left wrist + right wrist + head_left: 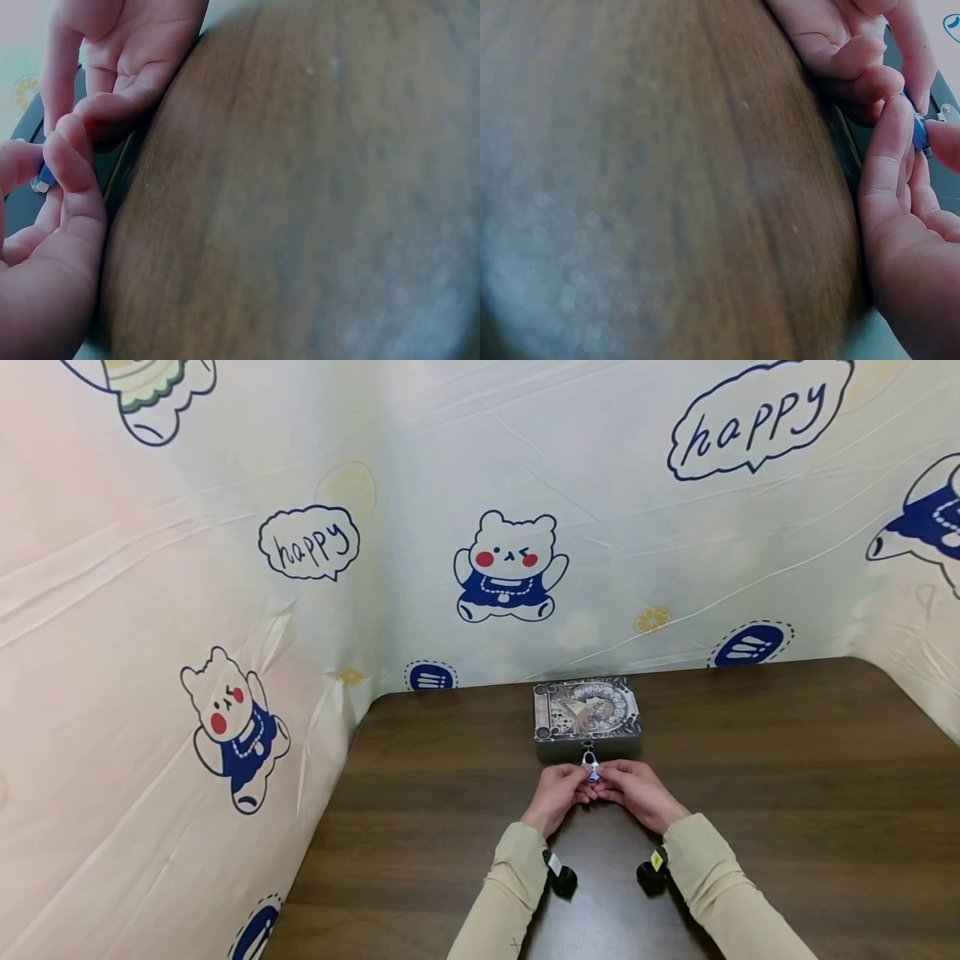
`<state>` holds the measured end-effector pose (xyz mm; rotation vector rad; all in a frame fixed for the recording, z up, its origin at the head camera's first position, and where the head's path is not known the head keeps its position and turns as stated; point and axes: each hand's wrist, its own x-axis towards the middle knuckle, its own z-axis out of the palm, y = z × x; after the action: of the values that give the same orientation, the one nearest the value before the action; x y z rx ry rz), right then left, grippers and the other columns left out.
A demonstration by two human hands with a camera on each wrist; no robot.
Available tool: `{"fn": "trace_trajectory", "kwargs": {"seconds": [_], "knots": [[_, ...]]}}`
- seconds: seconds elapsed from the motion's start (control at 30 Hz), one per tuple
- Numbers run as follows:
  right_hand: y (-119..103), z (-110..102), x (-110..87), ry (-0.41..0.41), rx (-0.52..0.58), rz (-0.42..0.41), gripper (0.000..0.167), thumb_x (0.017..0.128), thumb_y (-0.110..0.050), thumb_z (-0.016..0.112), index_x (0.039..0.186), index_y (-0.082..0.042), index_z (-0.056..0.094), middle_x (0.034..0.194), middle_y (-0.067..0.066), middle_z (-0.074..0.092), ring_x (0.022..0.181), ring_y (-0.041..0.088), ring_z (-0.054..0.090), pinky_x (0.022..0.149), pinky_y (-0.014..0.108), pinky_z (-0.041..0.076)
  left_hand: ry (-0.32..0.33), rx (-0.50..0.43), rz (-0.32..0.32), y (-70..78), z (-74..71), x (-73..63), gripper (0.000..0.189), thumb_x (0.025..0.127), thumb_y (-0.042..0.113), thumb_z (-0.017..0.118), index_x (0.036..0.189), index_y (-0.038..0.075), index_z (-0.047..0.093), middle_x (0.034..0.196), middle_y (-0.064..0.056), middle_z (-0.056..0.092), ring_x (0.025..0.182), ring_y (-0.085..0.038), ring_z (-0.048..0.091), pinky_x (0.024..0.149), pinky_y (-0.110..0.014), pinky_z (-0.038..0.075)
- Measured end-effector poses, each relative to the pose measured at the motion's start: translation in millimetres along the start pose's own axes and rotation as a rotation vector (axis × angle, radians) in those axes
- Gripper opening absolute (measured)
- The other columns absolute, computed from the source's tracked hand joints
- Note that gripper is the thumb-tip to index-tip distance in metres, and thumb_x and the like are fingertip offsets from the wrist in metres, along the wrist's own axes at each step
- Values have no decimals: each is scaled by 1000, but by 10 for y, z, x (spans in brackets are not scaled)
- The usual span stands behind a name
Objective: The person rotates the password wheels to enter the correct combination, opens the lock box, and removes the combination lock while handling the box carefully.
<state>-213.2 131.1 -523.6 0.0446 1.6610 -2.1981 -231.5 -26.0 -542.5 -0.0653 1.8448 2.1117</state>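
A small blue and silver padlock (pixel 592 767) hangs at the front latch (pixel 588 746) of a dark tin box (pixel 588 710) with an ornate printed lid. From the left side my left hand (pixel 558 793) pinches the padlock between thumb and fingers. My right hand (pixel 637 791) pinches it from the right, and the fingertips of both hands meet around it. In the right wrist view the padlock's blue body (pixel 920 135) shows between the fingers. Most of it is covered by fingers in the left wrist view, where only a blue edge (pixel 46 177) peeks out.
The box stands near the back edge of a brown wooden table (pixel 420 827). Behind and to the left hangs a pale curtain (pixel 420 527) printed with bears and "happy" bubbles. Black wrist cameras (pixel 562 882) sit at both sleeve cuffs, just above the tabletop.
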Motion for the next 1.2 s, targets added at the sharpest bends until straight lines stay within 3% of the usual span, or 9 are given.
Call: {"fn": "trace_trajectory", "kwargs": {"seconds": [0.37,0.63,0.9,1.2], "knots": [[17,-12,12,1,-5,1,26,99,-5,45,118,13,48,87,-1,65,78,5,64,75,20,56,-9,-20,-4,-5,-15,4,12,93,7,57,88,-2,65,61,1,59,54,-5,57,50,-15,47],[13,-7,16,15,-12,10,27,99,-6,46,117,13,47,85,-1,64,77,5,64,74,20,56,-3,-73,-40,6,-32,3,18,97,15,54,94,0,63,64,1,61,55,-5,58,52,-16,48],[17,-15,13,13,10,10,25,99,-6,46,116,12,48,86,0,63,76,6,64,74,20,56,-9,-105,-31,-14,-48,5,10,92,5,53,95,-1,61,68,0,60,57,-6,58,52,-16,47],[3,18,32,53,-24,19,27,99,-9,45,115,13,49,82,2,64,73,6,64,70,19,56,-29,-112,-32,-26,-78,23,14,94,6,54,103,-3,60,75,0,60,61,-6,59,55,-16,47]]}}
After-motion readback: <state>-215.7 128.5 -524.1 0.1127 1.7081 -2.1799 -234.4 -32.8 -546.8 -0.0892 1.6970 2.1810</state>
